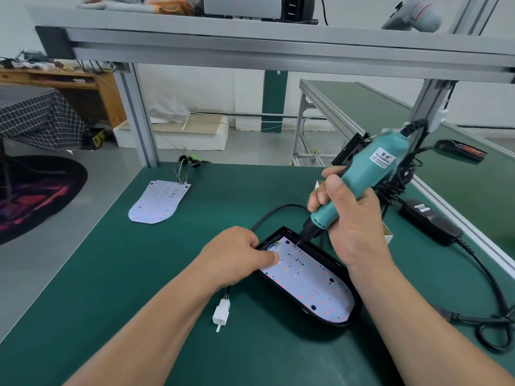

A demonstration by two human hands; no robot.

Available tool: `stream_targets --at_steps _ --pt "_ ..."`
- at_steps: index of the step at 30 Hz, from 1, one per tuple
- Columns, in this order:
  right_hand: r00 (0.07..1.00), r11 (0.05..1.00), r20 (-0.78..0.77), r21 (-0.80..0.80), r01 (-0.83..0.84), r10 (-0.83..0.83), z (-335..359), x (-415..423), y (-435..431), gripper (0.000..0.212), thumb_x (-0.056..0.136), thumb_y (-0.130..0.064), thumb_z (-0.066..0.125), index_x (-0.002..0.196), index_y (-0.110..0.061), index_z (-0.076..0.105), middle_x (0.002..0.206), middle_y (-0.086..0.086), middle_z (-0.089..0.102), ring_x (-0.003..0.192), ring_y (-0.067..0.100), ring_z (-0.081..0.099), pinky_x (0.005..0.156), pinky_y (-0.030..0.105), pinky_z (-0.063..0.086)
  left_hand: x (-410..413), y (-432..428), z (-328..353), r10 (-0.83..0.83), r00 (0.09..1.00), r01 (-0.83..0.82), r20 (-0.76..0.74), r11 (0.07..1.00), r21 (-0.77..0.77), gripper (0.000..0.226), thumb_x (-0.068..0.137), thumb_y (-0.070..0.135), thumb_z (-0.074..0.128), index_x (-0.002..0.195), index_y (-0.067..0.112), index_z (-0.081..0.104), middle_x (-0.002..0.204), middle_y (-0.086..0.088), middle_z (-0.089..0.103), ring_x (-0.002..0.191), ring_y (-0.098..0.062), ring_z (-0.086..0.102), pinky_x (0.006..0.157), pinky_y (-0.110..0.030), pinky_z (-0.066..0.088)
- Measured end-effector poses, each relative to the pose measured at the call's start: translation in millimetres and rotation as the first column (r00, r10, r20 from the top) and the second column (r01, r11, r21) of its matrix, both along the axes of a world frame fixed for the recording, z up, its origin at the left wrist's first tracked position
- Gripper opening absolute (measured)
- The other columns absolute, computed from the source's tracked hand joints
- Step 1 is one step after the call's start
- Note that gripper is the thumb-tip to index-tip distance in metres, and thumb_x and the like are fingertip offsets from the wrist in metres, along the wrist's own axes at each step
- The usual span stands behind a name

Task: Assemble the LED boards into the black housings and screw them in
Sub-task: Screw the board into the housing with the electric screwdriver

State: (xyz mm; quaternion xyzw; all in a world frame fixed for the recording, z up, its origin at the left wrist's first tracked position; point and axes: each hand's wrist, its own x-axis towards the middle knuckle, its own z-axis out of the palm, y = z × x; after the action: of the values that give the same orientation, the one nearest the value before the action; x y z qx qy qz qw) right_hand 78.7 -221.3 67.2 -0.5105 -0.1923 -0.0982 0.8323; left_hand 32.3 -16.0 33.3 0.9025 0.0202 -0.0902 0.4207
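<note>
Left hand [239, 254]: your thumb presses the white LED board [312, 282] flat and your fingers curl over the rim of the black oval housing [354, 310], likely to stop both shifting.
Right hand [351, 218]: wrapped round the teal electric screwdriver [362, 174], bit down at the board's corner, just beyond your left thumb.
Board: seated inside the housing, between your hands on the green desk [139, 274].
Writing: "12V" on the board; the screwdriver's white label is unreadable.

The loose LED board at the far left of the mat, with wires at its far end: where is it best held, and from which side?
I would pinch the loose LED board by its long edges near the middle, coming from above at the near, rounded end. It lies flat, LEDs up, and its wires join at the far straight edge, so keep off that end.
</note>
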Motion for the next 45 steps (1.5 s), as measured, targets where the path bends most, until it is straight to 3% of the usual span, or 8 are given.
stream_targets --at_steps 11,16,24,31,34,37,41,45 --pt "0.985 0.98 0.028 -0.111 -0.168 0.172 1.7 5.0 9.8 0.022 0.087 -0.036 0.086 0.088 -0.025 0.066 0.069 0.0 0.049 0.061 0.022 0.048 0.065 0.034 0.045 1.2 -1.2 1.3 -0.012 1.0 0.012 0.005 0.999 0.03 0.046 0.072 0.053 0.076 0.066 0.02 0.045 0.061 0.0 0.032 0.058 -0.021 0.03 0.063 -0.036 0.026" --pt "0.974 0.968 -0.007 -0.11 -0.226 0.226 0.2 7.7 1.8 0.011 0.09 -0.023 0.074 0.093 -0.019 0.065 0.07 0.001 0.049 0.064 0.023 0.048 0.069 0.036 0.046 2.3 -0.7 1.1 -0.009 1.0 0.01 -0.006 1.0 0.025 0.048 0.071 0.054 0.076 0.065 0.02 0.043 0.062 0.0 0.031 0.059 -0.021 0.029 0.063 -0.037 0.025" --pt "0.997 0.997 0.036 0.004 -0.075 0.075 -0.7 1.7 1.8 0.022 0.093 -0.026 0.077 0.107 -0.013 0.067 0.076 0.006 0.048 0.071 0.026 0.046 0.076 0.039 0.047 2.1 1.5 0.0 -0.016 1.0 0.016 -0.009 1.0 0.008 0.049 0.074 0.053 0.078 0.067 0.019 0.043 0.065 -0.001 0.031 0.058 -0.02 0.028 0.063 -0.037 0.023" --pt "0.981 0.976 0.192 -0.214 0.03 0.012 7.7 -19.6 -3.9 0.015 0.09 -0.019 0.074 0.104 -0.02 0.071 0.074 0.008 0.061 0.071 0.034 0.057 0.073 0.044 0.051 0.0 1.5 3.3 -0.027 1.0 0.027 -0.002 0.999 0.021 0.055 0.079 0.053 0.08 0.067 0.018 0.04 0.064 -0.001 0.029 0.059 -0.021 0.025 0.059 -0.034 0.021" --pt "0.972 0.957 0.233 -0.286 0.045 0.024 8.6 -26.9 -0.4 0.019 0.088 -0.024 0.081 0.105 -0.023 0.073 0.078 0.022 0.058 0.067 0.048 0.051 0.062 0.054 0.045 -1.3 2.4 5.1 -0.032 0.999 0.033 -0.009 0.998 0.048 0.055 0.081 0.053 0.08 0.069 0.015 0.044 0.065 -0.003 0.03 0.059 -0.022 0.026 0.06 -0.034 0.022" --pt "0.971 0.947 0.238 -0.315 0.057 0.021 8.3 -32.5 2.8 0.022 0.088 -0.031 0.084 0.106 -0.023 0.074 0.079 0.023 0.057 0.065 0.049 0.049 0.057 0.049 0.044 -3.2 1.8 6.4 -0.025 1.0 0.026 -0.014 0.998 0.065 0.055 0.083 0.055 0.079 0.069 0.015 0.044 0.066 -0.003 0.03 0.059 -0.022 0.027 0.061 -0.035 0.022" --pt "0.968 0.981 0.223 -0.132 0.145 -0.113 14.0 -34.0 8.2 0.01 0.091 -0.014 0.074 0.099 -0.019 0.07 0.07 0.007 0.059 0.065 0.03 0.056 0.068 0.039 0.049 -4.7 -0.5 6.8 -0.013 1.0 0.014 -0.003 0.997 0.075 0.057 0.081 0.055 0.078 0.066 0.018 0.038 0.061 0.001 0.028 0.057 -0.022 0.026 0.058 -0.034 0.02" --pt "0.992 0.99 0.116 0.136 0.023 -0.039 16.3 -28.9 4.2 0.016 0.101 -0.029 0.071 0.104 -0.014 0.067 0.071 0.004 0.052 0.07 0.024 0.053 0.079 0.04 0.05 -6.6 3.5 9.4 -0.029 0.999 0.028 0.02 0.998 0.063 0.062 0.086 0.062 0.073 0.069 0.012 0.04 0.064 0.002 0.031 0.058 -0.019 0.029 0.057 -0.033 0.022"
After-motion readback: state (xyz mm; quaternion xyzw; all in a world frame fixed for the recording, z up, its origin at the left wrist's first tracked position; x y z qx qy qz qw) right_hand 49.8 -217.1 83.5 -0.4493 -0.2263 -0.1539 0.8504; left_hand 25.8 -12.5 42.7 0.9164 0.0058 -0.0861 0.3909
